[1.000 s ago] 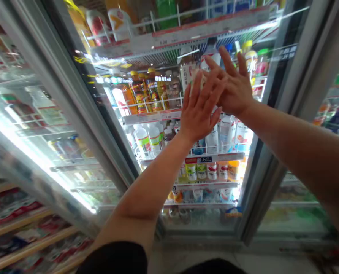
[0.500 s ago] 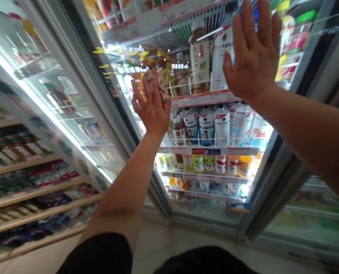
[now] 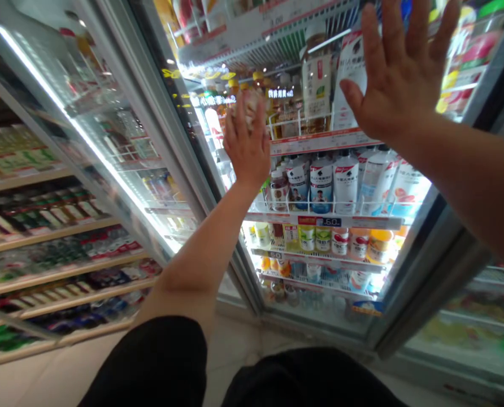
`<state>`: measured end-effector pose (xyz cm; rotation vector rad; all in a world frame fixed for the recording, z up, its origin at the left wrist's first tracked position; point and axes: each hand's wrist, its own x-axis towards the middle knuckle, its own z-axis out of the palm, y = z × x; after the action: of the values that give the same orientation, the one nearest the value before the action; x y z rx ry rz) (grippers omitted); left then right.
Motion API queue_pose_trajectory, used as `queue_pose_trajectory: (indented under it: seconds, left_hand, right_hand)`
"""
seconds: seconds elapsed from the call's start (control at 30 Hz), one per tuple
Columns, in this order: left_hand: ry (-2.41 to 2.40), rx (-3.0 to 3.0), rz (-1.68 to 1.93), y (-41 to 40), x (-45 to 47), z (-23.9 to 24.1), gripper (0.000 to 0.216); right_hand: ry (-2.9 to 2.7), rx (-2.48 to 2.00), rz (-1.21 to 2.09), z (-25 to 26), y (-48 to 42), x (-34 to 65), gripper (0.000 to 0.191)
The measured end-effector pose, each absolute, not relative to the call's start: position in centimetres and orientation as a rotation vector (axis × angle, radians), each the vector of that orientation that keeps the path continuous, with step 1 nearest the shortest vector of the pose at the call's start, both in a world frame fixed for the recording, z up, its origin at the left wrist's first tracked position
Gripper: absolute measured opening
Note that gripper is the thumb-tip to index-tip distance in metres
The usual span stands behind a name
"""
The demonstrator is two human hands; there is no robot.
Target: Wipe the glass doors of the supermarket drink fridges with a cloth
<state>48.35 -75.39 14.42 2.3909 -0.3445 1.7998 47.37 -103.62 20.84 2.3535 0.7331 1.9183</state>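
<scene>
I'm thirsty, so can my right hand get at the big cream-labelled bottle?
Probably not: a glass door, apparently shut, seems to stand between your right hand and the big cream-labelled bottle, judging by the reflections.

Lit brightly from inside the cooler (image 3: 417, 297) and by a strip (image 3: 85, 137) at left. Dimmer over the floor (image 3: 226, 350). Flecked with reflections (image 3: 280, 92) on the glass (image 3: 320, 312). Blurred, stretched toward the edges.

The place is a shop, in a part given over to drinks. A tall, lit glass-fronted cooler (image 3: 425, 288) shows bottled drinks (image 3: 321, 183) in rows above printed price strips (image 3: 320, 141), and to its left open shelves (image 3: 65, 274) stand stocked over a pale tiled floor (image 3: 44, 376).
</scene>
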Motion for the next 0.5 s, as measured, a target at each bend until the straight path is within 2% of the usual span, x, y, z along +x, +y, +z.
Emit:
queue_pose_trajectory:
  seconds: [0.1, 0.17, 0.23, 0.3, 0.37, 0.43, 0.5]
  left_hand:
    - [-0.724, 2.572, 1.766, -77.8, 47.8, 11.7, 0.062]
    - [-0.919, 2.651, 1.769, -78.2, 47.7, 11.8, 0.060]
    - [-0.747, 2.578, 1.865, -77.5, 47.9, 13.6, 0.056]
    - [-0.352, 2.386, 1.948, -76.3, 48.2, 15.6, 0.054]
    - [-0.092, 2.262, 1.947, -75.6, 48.4, 15.9, 0.056]
    - [-0.112, 2.328, 1.918, -75.8, 48.3, 13.6, 0.058]
    - [-0.351, 2.500, 1.869, -76.5, 47.7, 9.6, 0.055]
  right_hand:
    - [0.731, 2.341, 1.941, 20.7, -103.9, 48.1, 0.083]
    - [0.736, 2.378, 1.920, 20.5, -104.0, 48.4, 0.083]
    - [0.734, 2.400, 1.900, 20.5, -104.1, 48.6, 0.083]
    - [0.731, 2.402, 1.893, 20.5, -104.2, 48.8, 0.081]
    - [0.733, 2.383, 1.900, 20.5, -104.4, 49.1, 0.078]
    - [0.726, 2.332, 1.916, 20.5, -104.7, 49.4, 0.076]
    - [0.727, 2.285, 1.918, 20.5, -104.8, 49.3, 0.078]
